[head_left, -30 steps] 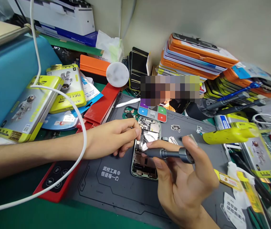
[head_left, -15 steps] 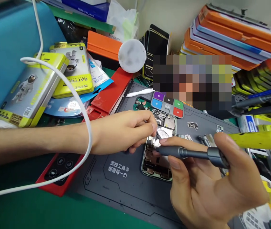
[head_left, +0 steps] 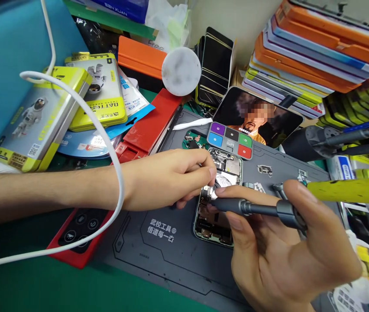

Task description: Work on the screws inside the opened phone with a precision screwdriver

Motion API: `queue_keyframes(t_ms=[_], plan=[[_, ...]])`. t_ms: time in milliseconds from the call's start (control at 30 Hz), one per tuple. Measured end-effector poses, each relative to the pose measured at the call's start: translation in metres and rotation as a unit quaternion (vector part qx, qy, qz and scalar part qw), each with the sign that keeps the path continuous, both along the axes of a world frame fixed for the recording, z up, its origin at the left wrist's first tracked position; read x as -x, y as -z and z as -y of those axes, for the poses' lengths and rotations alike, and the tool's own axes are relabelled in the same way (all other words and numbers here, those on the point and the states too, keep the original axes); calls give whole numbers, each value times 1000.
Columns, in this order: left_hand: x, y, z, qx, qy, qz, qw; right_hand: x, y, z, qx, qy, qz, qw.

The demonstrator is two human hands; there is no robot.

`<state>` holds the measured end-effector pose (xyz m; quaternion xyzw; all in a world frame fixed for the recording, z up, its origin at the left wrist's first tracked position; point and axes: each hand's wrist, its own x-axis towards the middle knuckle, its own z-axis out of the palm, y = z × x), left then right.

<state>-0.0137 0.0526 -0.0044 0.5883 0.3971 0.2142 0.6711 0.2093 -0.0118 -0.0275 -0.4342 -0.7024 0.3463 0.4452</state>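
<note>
An opened phone [head_left: 226,167] with bare inner parts lies on the dark grey mat [head_left: 158,260]. My right hand [head_left: 278,242] grips a grey screwdriver [head_left: 262,209], which points left, its front end over the middle of the phone. My left hand [head_left: 191,175] is closed at the phone's left edge, fingertips pinched together; what they hold, if anything, is hidden. A small white piece [head_left: 214,196] shows by the screwdriver's front end. Small metal parts [head_left: 264,170] rest on the mat to the right of the phone.
A propped phone [head_left: 278,117] plays a video behind a coloured tray [head_left: 230,139]. A white cable [head_left: 101,128] loops over my left forearm. Yellow battery boxes [head_left: 41,117] and a red device [head_left: 83,234] are at left. Orange boxes [head_left: 327,43] are stacked at back right.
The view has shifted slightly, and the propped phone's screen now shows clearly where it was blurred out before. Both hands keep nearly the same pose over the opened phone.
</note>
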Motion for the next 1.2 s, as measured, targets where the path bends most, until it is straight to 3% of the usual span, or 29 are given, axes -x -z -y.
queue_keyframes(t_ms=[133,400,533,833,1200], plan=[[0,2,1,4,-4,18,1000,0,3,-2,-109,15,50,993],[1,2,1,5,15,-6,1000,-7,-4,3,-142,-3,114,983],[0,2,2,20,12,2,1000,-11,-8,-1,-202,-27,155,967],[2,7,4,25,27,-2,999,-14,-12,-5,-217,-89,143,961],[3,10,5,16,31,-2,999,-10,-9,-9,-233,-76,130,961]])
